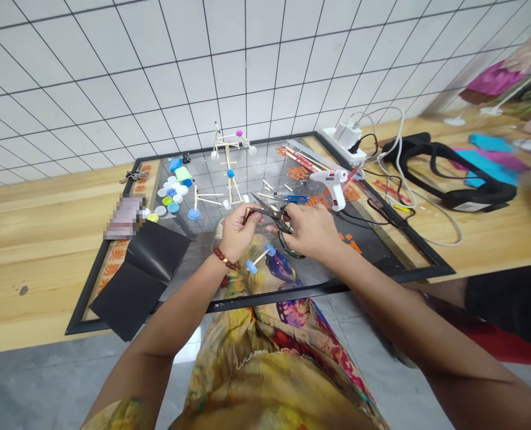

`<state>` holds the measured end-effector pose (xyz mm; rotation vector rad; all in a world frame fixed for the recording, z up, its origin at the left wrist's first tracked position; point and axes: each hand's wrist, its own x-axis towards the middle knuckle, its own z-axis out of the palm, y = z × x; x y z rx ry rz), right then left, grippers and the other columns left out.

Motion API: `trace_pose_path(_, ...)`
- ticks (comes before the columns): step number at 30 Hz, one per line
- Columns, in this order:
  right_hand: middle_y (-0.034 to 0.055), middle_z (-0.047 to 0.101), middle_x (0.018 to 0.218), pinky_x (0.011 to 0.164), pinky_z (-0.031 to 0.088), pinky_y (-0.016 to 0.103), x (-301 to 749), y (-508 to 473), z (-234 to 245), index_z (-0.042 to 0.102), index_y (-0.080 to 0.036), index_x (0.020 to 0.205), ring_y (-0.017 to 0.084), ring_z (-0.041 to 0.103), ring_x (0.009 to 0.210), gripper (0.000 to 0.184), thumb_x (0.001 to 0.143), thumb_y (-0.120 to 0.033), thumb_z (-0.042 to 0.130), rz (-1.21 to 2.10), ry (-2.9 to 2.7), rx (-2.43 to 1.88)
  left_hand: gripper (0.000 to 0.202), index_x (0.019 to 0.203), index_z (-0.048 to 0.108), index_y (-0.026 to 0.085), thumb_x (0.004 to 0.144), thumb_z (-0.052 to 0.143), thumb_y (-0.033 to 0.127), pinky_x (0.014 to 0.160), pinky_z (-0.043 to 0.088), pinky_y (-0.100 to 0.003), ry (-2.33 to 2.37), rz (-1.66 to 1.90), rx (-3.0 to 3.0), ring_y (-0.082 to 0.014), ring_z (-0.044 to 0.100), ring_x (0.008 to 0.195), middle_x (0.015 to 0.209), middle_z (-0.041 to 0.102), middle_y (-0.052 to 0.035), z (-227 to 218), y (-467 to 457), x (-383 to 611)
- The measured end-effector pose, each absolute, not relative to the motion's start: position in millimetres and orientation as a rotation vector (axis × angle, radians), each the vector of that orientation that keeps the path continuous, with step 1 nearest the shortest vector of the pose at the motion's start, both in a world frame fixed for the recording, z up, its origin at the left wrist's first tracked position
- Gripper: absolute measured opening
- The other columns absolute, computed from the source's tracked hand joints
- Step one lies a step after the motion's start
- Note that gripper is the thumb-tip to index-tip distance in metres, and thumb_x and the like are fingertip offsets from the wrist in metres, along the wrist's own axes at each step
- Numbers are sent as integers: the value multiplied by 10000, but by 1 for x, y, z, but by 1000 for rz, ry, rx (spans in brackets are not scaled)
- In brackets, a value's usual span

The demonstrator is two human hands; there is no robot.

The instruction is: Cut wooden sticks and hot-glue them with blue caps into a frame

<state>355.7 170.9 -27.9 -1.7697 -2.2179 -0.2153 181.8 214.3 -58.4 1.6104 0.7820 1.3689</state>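
My left hand (237, 231) is closed in a pinch on a thin wooden stick (248, 214), held over the glass-topped board (381, 251). My right hand (312, 230) grips black scissors (272, 213) by the handles, blades open and pointing left at the stick. Just below my hands lies a stick with a blue bottle cap on each end (260, 258). Beyond my hands stands a frame of sticks and caps (230, 173).
Loose bottle caps (172, 194) lie at the left, a black sheet (142, 278) hangs over the board's near edge. A white glue gun (334, 182), small blue scissors (292, 197), a power strip (348, 143) with cables and a black headset (462, 176) sit to the right.
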Motion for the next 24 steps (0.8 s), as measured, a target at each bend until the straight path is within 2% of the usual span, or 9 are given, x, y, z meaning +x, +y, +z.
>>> trace_pose_path(9, 89, 705, 784, 692, 264, 325, 355, 169, -29, 587, -179, 891, 246, 628, 761, 446, 885, -584, 399, -129, -2260, -1797, 184, 887, 613, 182, 858, 621, 363, 658, 482, -235, 801, 1367, 1641, -109, 632, 663, 683, 648, 17, -60, 216, 181)
trace_pose_path(17, 102, 713, 804, 701, 284, 335, 347, 167, -27, 599, -162, 924, 254, 646, 768, 480, 885, -591, 388, -139, -2307, -1846, 89, 842, 625, 184, 865, 592, 262, 614, 464, -227, 869, 1347, 1802, -111, 619, 608, 648, 648, 18, -63, 211, 182)
trace_pose_path(24, 122, 727, 791, 585, 261, 310, 345, 180, -33, 685, -189, 921, 254, 649, 736, 483, 892, -549, 363, -33, -2277, -2052, 136, 748, 627, 184, 866, 569, 221, 654, 448, -234, 898, 1278, 1929, -114, 613, 651, 670, 661, 5, -69, 208, 189)
